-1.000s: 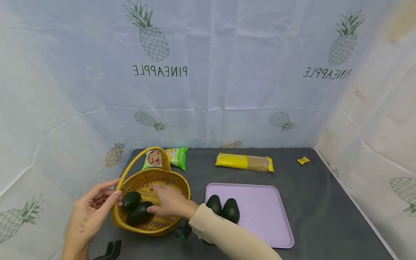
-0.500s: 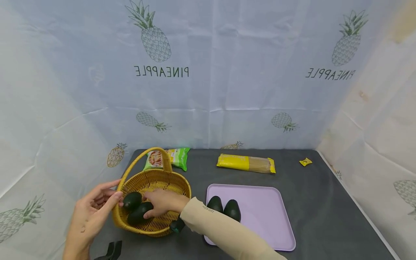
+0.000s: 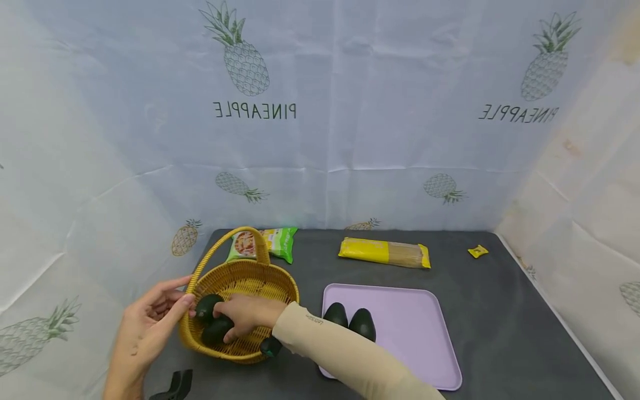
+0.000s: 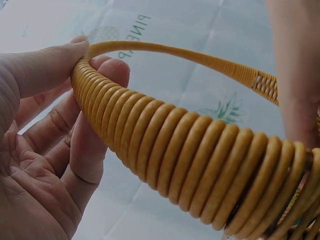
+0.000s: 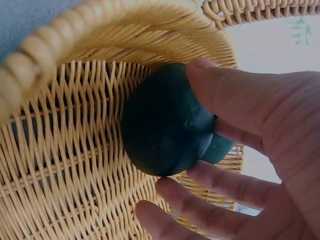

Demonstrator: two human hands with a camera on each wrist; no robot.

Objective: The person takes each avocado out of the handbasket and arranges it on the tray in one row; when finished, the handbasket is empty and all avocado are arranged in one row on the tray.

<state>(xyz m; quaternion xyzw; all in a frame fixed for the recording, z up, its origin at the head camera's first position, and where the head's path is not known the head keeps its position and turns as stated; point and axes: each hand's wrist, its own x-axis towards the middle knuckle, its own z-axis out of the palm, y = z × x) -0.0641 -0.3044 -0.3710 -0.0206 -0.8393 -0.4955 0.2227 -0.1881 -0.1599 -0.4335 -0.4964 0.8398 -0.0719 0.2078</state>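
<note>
Two dark green avocados lie inside a yellow wicker basket. My left hand pinches the basket's wicker handle between thumb and fingers at its left side. Inside the basket, my right hand has its thumb and fingers on either side of the nearer avocado, touching it. The farther avocado rests against the basket's left wall, partly behind my fingertips. Seen from the right wrist, the held avocado sits close to the woven wall, with another dark green piece behind it.
Right of the basket lies a lilac tray with two avocados at its left, partly behind my sleeve. Along the back are a green snack packet, a yellow noodle packet and a small yellow wrapper. A curtain encloses the table.
My right hand has moved left in the basket and its thumb and fingers have come round the nearer avocado. The left hand stays on the handle. The whole head view has shifted slightly.
</note>
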